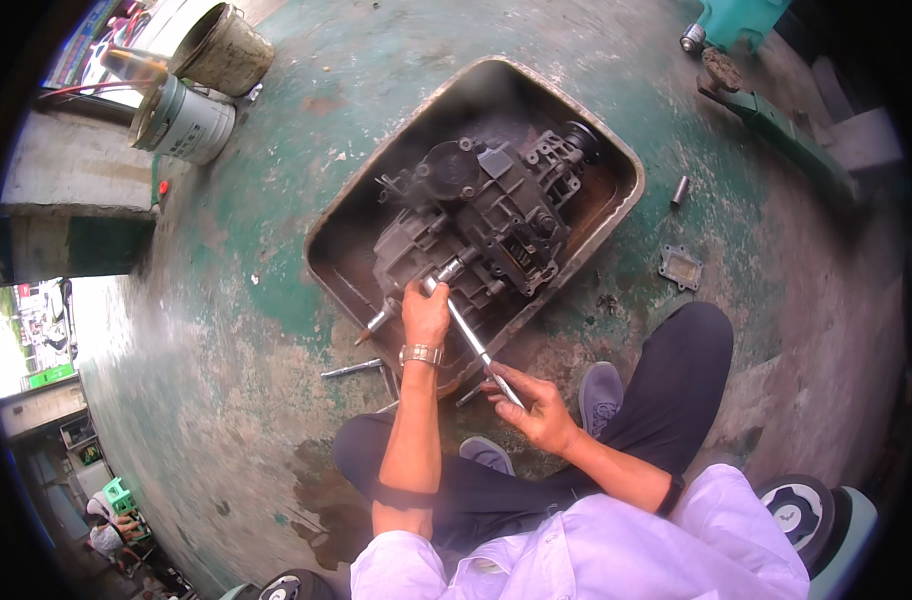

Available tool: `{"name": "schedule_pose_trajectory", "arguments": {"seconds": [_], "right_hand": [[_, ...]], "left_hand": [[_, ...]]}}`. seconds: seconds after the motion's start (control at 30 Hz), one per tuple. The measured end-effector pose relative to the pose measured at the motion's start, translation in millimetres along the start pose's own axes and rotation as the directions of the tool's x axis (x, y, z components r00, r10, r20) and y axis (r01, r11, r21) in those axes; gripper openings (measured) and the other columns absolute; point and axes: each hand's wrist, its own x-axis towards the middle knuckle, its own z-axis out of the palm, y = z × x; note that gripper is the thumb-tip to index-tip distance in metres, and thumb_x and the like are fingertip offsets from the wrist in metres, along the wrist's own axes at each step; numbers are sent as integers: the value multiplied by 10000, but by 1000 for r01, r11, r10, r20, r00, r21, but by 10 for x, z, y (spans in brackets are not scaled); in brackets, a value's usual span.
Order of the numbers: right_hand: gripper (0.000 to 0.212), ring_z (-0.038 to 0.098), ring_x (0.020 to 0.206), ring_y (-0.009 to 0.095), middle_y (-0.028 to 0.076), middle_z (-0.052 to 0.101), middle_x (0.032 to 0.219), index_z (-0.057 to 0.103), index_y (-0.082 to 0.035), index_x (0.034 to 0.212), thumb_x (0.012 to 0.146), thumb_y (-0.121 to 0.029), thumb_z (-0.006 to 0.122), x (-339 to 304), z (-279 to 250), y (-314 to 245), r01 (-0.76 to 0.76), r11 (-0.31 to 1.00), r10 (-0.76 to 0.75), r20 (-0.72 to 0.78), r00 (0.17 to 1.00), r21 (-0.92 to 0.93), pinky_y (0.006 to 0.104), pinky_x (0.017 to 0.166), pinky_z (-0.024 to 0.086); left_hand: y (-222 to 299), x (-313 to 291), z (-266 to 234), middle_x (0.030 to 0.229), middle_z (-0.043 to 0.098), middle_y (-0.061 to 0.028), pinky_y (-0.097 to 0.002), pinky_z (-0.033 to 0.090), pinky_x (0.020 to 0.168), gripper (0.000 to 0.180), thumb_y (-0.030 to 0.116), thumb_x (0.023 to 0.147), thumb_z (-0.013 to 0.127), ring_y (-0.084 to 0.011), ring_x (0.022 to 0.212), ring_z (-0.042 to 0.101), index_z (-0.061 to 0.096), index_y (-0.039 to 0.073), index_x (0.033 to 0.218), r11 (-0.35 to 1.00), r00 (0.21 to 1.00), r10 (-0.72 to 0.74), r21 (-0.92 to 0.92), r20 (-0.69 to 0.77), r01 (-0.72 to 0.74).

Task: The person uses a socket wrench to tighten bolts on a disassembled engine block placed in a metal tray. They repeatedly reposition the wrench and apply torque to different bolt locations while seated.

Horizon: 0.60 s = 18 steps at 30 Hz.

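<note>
A greasy metal gearbox (456,185) lies in a deep, dirty tray (631,190). Across its near side reaches a chrome socket wrench (470,334) with a long handle; its socket (452,269) is set against the casing, though the fastener under it is hidden. My left hand (426,315), a metal watch at its wrist, is closed around the wrench's head. Farther down, my right hand (538,408) grips the handle's end with fingers wrapped. A shaft (376,322) sticks out of the gearbox just left of my left hand.
Bent metal bars (354,368) lie by the tray's near corner. A small cover plate (681,268) and a loose metal cylinder (680,191) rest on the floor to the right. Two buckets (191,125) stand far left, a green metal leg (786,140) far right. My legs flank the near side.
</note>
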Motion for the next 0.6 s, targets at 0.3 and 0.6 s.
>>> {"name": "schedule_pose_trajectory", "arguments": {"seconds": [0.3,0.6], "right_hand": [[453,609,751,102,66,631,1181,462,-20,1420,975,-26,544,17,-33,5,-287,883,327,-47,944,371,254,636,543],[429,612,769,122,93,633,1201,480,7,1399,975,-23,538,29,-105,4,-280,896,316,-51,947,345,264,622,546]], "left_hand": [[-142,23,-11,1137,655,-289,-417,476,943,584,285,824,691,-366,1086,637,545,-102,1237,1000,1000,2,0,-24,-2],[-161,64,21,1171,628,-314,-438,443,990,591,278,833,708,-406,1145,596,525,-108,1241,999,999,23,26,-31,-22]]}}
